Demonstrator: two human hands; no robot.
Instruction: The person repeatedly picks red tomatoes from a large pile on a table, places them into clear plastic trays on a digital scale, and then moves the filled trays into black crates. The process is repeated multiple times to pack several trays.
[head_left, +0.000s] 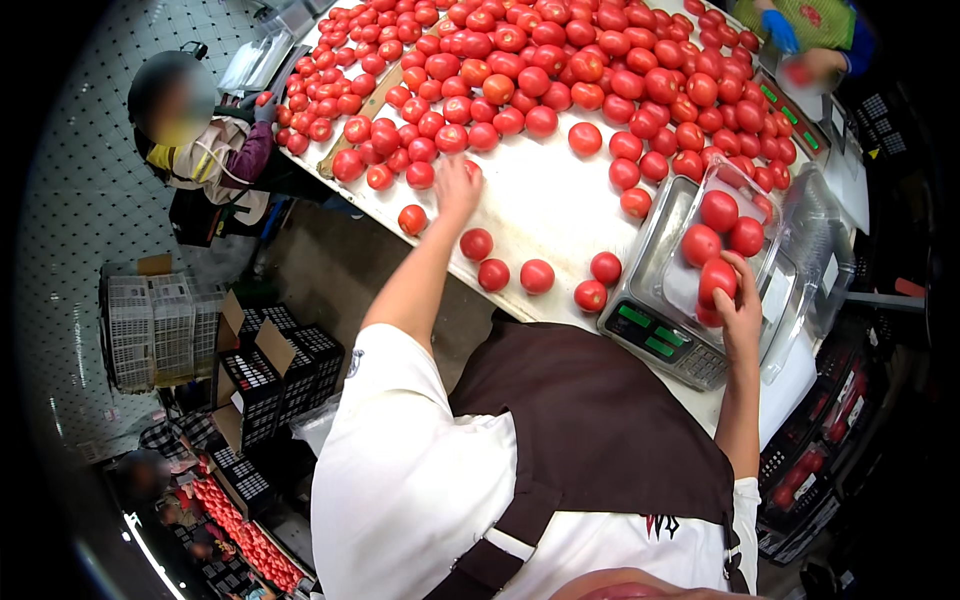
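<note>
My left hand (458, 187) is over the near left part of a white table, with its fingers curled around a tomato (472, 168) that they partly hide. Beside it are more loose red tomatoes (420, 175) at the edge of a large pile. On the right, my right hand (741, 300) grips a tomato (716, 280) between thumb and fingers, above a clear plastic tray (679, 289). Several tomatoes (719, 211) are in that tray, which rests on the metal pan of a digital scale (660, 337) with lit green displays.
Stacked clear trays (817, 247) stand right of the scale. A wooden divider (367, 112) splits the pile. One co-worker (217, 150) stands at the left side; another's blue-gloved hand (780, 30) is at the far right, near a second scale (787, 112). Black crates (255, 382) stand on the floor.
</note>
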